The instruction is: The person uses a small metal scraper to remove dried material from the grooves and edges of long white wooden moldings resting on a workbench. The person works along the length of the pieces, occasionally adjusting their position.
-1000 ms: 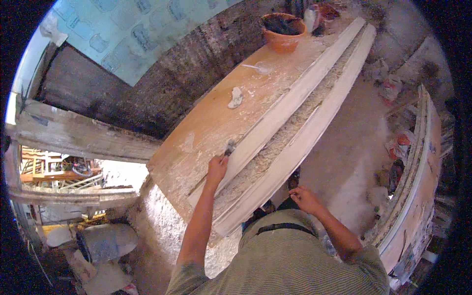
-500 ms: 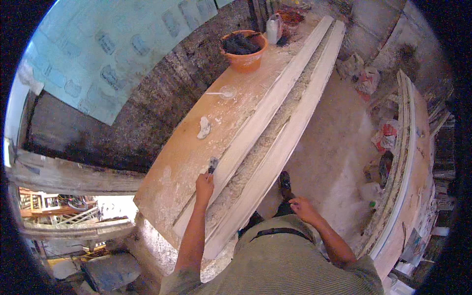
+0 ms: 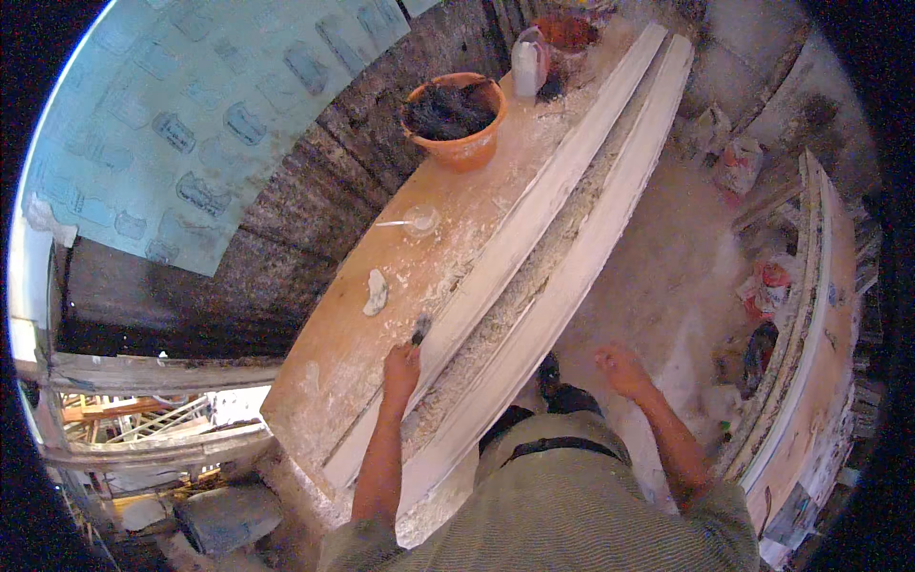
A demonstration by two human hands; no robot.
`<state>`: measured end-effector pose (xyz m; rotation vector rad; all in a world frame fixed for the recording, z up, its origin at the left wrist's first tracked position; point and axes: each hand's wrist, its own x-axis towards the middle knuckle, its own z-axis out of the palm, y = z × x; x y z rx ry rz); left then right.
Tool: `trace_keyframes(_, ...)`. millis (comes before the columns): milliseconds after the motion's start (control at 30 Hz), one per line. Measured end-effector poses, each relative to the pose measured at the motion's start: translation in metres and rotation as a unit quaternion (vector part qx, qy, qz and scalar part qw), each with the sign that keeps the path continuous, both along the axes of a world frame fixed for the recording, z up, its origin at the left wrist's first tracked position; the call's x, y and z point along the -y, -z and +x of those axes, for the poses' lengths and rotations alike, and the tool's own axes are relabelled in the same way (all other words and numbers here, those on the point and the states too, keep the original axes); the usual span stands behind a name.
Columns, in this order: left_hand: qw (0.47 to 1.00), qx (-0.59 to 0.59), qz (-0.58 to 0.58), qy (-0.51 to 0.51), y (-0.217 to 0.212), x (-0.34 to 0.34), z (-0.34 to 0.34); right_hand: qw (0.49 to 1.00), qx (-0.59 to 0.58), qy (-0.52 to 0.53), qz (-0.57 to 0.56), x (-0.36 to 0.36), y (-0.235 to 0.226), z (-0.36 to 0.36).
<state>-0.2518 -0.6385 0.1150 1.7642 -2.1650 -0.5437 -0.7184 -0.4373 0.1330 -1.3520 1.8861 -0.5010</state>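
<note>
- The long wooden table (image 3: 334, 372) runs from near left to far right, dusted with white plaster.
- On it, along its right edge, lies the long white plaster moulding (image 3: 562, 248), a rough groove down its middle; it reaches from below your left arm to the far end.
- A second long moulding on a board (image 3: 810, 315) stands well apart at the far right, across the white, dusty floor (image 3: 658, 296).
- The orange bowl (image 3: 456, 116) of dark material sits on the far part of the table, with a white bottle (image 3: 525, 67) just beyond it.
- Your left hand (image 3: 400, 367) is closed around a small dark tool (image 3: 419, 330), its tip at the moulding's left edge.
- Your right hand (image 3: 621, 368) hangs loosely spread over the floor, right of the moulding, holding nothing.
- A white plaster lump (image 3: 376, 292) lies on the table, just far-left of the tool.
</note>
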Motion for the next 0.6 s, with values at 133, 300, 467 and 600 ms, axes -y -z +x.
trace_keyframes(133,0.994,0.003,0.06,-0.089,-0.015,-0.037,0.033,0.997,-0.025,0.028,-0.062,0.008,0.017,-0.035)
trace_keyframes(300,1.0,0.007,-0.007,-0.004,0.001,0.015,-0.047,0.998,-0.024,-0.005,-0.06,0.022,0.027,-0.017)
trace_keyframes(467,0.993,-0.113,0.014,-0.027,-0.008,0.042,-0.136,0.994,0.064,-0.084,-0.003,0.053,-0.004,0.071)
trace_keyframes(600,0.934,-0.318,0.158,0.038,-0.038,-0.019,-0.15,0.909,0.406,0.074,0.06,0.092,-0.036,0.157)
